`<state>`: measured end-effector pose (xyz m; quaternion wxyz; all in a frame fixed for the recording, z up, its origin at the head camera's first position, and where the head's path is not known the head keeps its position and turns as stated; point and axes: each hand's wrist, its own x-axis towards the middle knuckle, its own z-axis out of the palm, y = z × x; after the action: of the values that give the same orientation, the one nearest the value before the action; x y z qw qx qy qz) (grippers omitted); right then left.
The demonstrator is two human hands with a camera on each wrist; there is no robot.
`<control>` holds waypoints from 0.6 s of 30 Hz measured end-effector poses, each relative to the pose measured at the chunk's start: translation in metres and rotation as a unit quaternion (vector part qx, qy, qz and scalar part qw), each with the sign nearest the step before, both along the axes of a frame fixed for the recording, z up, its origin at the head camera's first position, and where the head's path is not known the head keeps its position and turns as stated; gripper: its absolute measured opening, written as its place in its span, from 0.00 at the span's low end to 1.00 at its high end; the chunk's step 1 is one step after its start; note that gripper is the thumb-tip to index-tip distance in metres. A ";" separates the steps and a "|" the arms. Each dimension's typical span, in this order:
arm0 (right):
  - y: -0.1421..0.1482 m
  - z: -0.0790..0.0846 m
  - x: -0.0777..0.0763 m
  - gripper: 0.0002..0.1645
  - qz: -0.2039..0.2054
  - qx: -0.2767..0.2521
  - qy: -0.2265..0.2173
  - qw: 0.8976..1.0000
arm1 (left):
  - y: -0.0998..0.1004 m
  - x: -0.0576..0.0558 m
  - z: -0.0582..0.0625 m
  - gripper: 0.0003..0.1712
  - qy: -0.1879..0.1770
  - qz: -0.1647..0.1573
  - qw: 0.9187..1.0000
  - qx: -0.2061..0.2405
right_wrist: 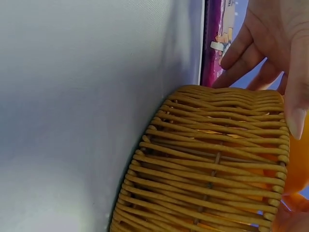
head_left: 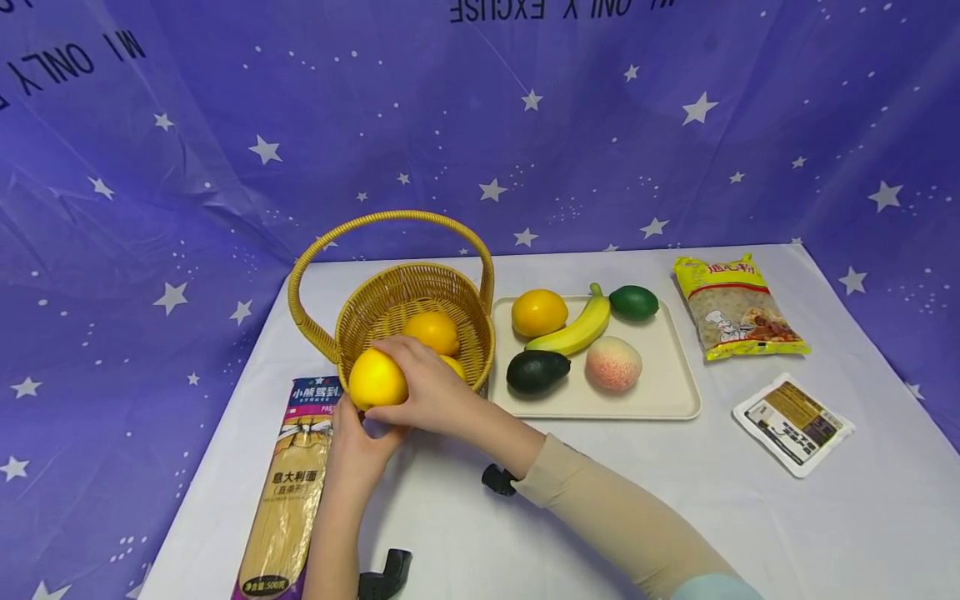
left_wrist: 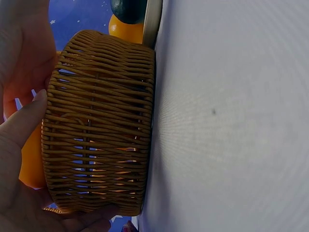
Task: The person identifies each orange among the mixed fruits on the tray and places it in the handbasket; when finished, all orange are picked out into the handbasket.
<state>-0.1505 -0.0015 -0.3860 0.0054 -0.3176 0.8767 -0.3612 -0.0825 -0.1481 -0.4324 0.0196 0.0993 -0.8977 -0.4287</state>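
A wicker basket (head_left: 414, 279) with a tall arched handle stands at the left of the table. My right hand (head_left: 431, 387) reaches over its front rim and holds a yellow-orange round fruit (head_left: 378, 379). At the front left of the basket, my left hand (head_left: 363, 437) grips the rim, its thumb (left_wrist: 31, 116) at the top edge and its fingers along the outer wall. Another yellow-orange fruit (head_left: 431, 332) lies inside, and a further one is partly hidden behind the right hand. Both wrist views show the woven wall (right_wrist: 207, 169) close up.
Right of the basket, a cream tray (head_left: 660, 392) bears an orange fruit (head_left: 539, 312), banana (head_left: 577, 327), green fruit (head_left: 634, 302), avocado (head_left: 537, 372) and peach (head_left: 613, 363). A spaghetti pack (head_left: 285, 500) lies left; a yellow pasta bag (head_left: 738, 308) and white sachet (head_left: 792, 423) lie right.
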 end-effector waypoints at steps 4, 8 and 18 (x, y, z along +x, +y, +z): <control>0.005 0.001 0.000 0.51 -0.005 -0.008 0.002 1.000 | 0.000 0.000 0.000 0.60 0.000 -0.001 1.000 0.000; 0.011 0.003 -0.001 0.51 -0.007 -0.021 0.004 1.000 | -0.001 0.000 0.000 0.61 -0.002 -0.002 1.000 -0.002; 0.040 0.013 -0.003 0.45 -0.042 -0.079 0.012 0.996 | 0.000 0.002 0.004 0.68 -0.011 -0.001 1.000 -0.001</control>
<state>-0.1537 0.0381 -0.3729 -0.0452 -0.2843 0.8578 -0.4258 -0.0809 -0.1480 -0.4283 0.0094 0.1026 -0.8987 -0.4263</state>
